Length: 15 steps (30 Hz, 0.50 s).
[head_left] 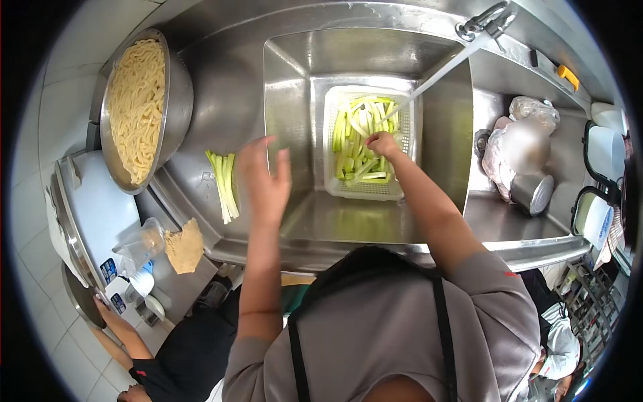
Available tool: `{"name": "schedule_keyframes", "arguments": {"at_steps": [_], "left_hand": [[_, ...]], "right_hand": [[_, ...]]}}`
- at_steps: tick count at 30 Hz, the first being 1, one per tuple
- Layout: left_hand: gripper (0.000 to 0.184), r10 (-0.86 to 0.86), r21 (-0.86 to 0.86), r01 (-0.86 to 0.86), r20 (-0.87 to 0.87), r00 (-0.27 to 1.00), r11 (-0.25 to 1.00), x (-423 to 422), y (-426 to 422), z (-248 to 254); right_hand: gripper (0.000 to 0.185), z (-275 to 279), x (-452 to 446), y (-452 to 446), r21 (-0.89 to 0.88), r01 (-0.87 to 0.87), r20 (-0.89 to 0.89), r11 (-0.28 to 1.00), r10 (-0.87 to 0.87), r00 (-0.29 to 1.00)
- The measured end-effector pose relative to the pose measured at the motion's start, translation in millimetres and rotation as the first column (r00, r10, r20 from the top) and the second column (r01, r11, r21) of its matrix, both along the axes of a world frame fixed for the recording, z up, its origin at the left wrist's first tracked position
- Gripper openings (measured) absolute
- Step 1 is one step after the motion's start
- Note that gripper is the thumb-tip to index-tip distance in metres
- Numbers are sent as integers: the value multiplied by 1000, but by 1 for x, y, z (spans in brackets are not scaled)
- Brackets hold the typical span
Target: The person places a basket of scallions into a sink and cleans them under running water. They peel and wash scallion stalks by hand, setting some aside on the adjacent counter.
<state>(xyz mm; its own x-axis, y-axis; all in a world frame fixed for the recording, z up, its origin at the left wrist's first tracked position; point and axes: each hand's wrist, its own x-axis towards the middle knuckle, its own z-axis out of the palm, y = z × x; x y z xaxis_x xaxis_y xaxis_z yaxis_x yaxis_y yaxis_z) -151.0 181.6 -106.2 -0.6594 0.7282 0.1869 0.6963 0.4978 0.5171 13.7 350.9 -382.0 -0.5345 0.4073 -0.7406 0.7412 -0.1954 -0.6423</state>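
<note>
A white plastic basket (410, 154) stands in the deep sink, filled with cut green celery stalks (348, 130). Down in the basket, my right hand (383, 143) has its fingers curled in on some celery; the fingertips are partly hidden. My left hand (264, 181) is raised over the sink's left edge, slightly blurred, with thumb and fingers apart and nothing in it. Just left of it, a small bunch of celery (224, 186) lies on the steel drainboard. Water (435, 80) runs from the faucet (483, 25) into the basket.
A large steel bowl of thick noodles (139, 110) stands at the far left. Bagged meat (506, 151) and a metal can (532, 192) lie in the right basin. A yellow-handled tool (568, 77) rests on the back ledge. Another person's arm (127, 328) is at lower left.
</note>
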Motion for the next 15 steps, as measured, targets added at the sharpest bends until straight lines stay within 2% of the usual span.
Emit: {"name": "schedule_keyframes", "arguments": {"at_steps": [1,2,3,5,7,9,10,13,15], "left_hand": [[24,-138,-12,139,73,988,990,8,16,-11],[20,-200,-12,206,186,962,979,16,31,-30],[16,-260,-4,273,293,920,962,25,44,-55],[18,-261,-83,339,475,840,937,41,67,-109],[22,23,-222,272,813,582,936,56,96,-143],[25,151,-153,35,986,70,988,76,118,-165],[27,149,-171,-89,965,-214,981,87,129,-171],[27,-134,50,-275,946,-295,960,115,163,-181],[23,-36,-46,-282,959,-280,958,121,182,-177]], "right_hand": [[24,22,5,12,79,-48,-21,996,50,999],[23,41,11,21,159,-92,-37,983,99,994],[23,51,13,32,46,-36,-45,998,38,998],[23,67,17,51,-182,84,-45,980,-94,995],[23,88,20,64,-242,107,-136,964,-143,980],[23,99,23,74,-283,123,-212,951,-187,959],[22,100,23,74,-214,133,-215,968,-179,960],[23,124,23,68,137,150,-85,979,-139,987],[27,136,28,61,393,153,-46,906,-147,988]]}}
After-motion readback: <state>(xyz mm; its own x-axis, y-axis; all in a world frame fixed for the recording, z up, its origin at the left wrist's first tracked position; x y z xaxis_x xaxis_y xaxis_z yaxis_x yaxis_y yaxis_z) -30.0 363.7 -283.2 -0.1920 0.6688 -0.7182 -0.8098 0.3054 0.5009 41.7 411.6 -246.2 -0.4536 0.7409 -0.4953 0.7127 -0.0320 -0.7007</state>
